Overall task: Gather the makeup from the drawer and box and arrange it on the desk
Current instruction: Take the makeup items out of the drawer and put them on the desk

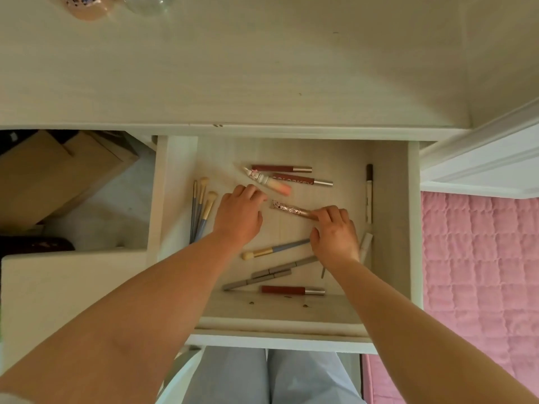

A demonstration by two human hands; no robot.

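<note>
A pale, whitewashed wood desk top [233, 71] is seen from above, lit softly and evenly. At its far left edge a peach-coloured round object [87, 7] and a clear glass item [145, 4] are partly cut off by the frame. Under the desk on the left, brown cardboard boxes [58, 173] are stacked in shadow on a light floor [116, 205]. To the right, white moulded trim [481, 158] is bordered by a pink quilted cover [481, 258].
</note>
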